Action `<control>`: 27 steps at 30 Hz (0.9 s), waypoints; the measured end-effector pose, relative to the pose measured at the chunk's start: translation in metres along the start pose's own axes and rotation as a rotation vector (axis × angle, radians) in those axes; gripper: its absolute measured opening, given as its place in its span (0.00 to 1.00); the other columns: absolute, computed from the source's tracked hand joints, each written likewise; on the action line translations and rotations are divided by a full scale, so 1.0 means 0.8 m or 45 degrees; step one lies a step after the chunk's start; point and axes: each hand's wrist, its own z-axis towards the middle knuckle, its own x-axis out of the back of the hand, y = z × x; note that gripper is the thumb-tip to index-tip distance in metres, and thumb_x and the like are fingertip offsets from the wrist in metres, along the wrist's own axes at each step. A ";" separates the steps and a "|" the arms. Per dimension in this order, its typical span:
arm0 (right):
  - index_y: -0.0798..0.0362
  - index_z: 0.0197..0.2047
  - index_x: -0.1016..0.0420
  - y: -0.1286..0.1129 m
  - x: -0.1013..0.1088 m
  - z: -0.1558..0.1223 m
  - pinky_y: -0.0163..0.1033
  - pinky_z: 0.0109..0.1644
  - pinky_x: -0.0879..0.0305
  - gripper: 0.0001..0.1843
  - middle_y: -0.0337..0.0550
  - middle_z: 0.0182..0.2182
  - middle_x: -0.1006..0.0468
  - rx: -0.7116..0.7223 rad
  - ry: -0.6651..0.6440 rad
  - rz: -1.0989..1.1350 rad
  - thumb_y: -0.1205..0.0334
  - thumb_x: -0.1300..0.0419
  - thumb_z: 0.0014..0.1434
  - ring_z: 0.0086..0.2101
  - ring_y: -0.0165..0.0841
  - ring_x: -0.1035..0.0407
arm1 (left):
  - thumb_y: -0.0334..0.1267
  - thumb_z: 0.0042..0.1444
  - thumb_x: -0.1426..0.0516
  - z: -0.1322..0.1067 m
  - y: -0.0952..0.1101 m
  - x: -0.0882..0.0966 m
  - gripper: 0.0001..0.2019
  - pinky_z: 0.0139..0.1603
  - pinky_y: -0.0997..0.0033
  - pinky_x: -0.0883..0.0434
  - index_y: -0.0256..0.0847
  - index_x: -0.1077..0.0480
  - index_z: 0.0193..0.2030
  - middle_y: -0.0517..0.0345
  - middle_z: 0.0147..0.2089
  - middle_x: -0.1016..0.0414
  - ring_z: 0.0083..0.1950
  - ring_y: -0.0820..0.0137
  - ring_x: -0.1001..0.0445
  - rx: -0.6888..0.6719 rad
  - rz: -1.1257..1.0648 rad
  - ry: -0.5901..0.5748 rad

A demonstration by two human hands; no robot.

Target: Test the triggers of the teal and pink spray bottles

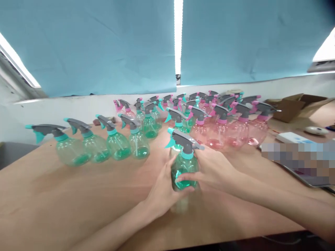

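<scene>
Four green spray bottles (117,145) already standing near table's (65,200) left edge; left hand (165,189), right hand (213,166) gripping another green bottle (187,163), outside row.

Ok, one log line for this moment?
left hand: holding green spray bottle | right hand: holding same bottle | behind, to right: pink bottles

Held bottle (184,165) front (box (290,108) behind, right)

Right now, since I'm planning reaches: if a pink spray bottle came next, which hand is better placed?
Probably the right hand: it's nearer the front pink spray bottles; the left hand is across the held green spray bottle. Both hands are around that bottle, though.
</scene>
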 end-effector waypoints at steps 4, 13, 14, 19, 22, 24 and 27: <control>0.46 0.49 0.32 0.027 0.027 -0.012 0.47 0.48 0.34 0.26 0.44 0.47 0.26 0.157 -0.029 0.426 0.43 0.36 0.51 0.47 0.43 0.32 | 0.42 0.50 0.34 0.008 0.009 -0.019 0.45 0.59 0.45 0.35 0.48 0.57 0.69 0.46 0.65 0.40 0.64 0.52 0.38 -0.040 0.040 -0.089; 0.48 0.50 0.36 0.061 0.027 -0.009 0.42 0.39 0.30 0.24 0.40 0.37 0.27 -0.027 0.089 0.986 0.57 0.36 0.51 0.37 0.36 0.28 | 0.46 0.47 0.32 0.038 0.024 -0.048 0.44 0.63 0.44 0.42 0.45 0.50 0.66 0.45 0.67 0.43 0.67 0.49 0.45 -0.201 0.071 -0.177; 0.48 0.50 0.36 0.061 0.026 -0.008 0.42 0.38 0.29 0.21 0.40 0.36 0.26 -0.026 0.098 1.018 0.60 0.37 0.52 0.37 0.35 0.28 | 0.47 0.46 0.32 0.041 0.023 -0.049 0.44 0.64 0.43 0.43 0.45 0.50 0.66 0.45 0.67 0.44 0.68 0.48 0.47 -0.218 0.085 -0.172; 0.47 0.44 0.33 0.058 0.024 0.004 0.40 0.38 0.28 0.18 0.38 0.37 0.26 0.008 0.086 1.127 0.69 0.43 0.49 0.33 0.32 0.28 | 0.50 0.44 0.32 0.051 0.013 -0.047 0.47 0.62 0.37 0.43 0.45 0.51 0.66 0.43 0.68 0.46 0.68 0.43 0.47 -0.203 0.117 -0.203; 0.47 0.43 0.33 0.058 0.021 0.014 0.41 0.40 0.28 0.19 0.38 0.39 0.27 0.037 0.066 1.189 0.71 0.45 0.47 0.30 0.29 0.31 | 0.51 0.42 0.31 0.052 0.005 -0.044 0.48 0.62 0.38 0.43 0.44 0.50 0.66 0.42 0.65 0.42 0.66 0.44 0.44 -0.143 0.148 -0.178; 0.47 0.44 0.32 0.059 0.018 0.019 0.41 0.39 0.29 0.19 0.38 0.37 0.27 0.057 0.080 1.152 0.71 0.45 0.47 0.29 0.29 0.31 | 0.51 0.41 0.31 0.051 0.000 -0.041 0.49 0.61 0.39 0.42 0.44 0.51 0.66 0.43 0.63 0.39 0.63 0.44 0.40 -0.107 0.181 -0.185; 0.46 0.45 0.30 0.060 0.017 0.025 0.38 0.33 0.31 0.19 0.35 0.30 0.28 0.069 0.089 1.022 0.70 0.46 0.48 0.25 0.29 0.34 | 0.49 0.43 0.32 0.049 -0.006 -0.033 0.48 0.59 0.41 0.39 0.46 0.52 0.67 0.45 0.62 0.38 0.61 0.45 0.37 -0.104 0.241 -0.231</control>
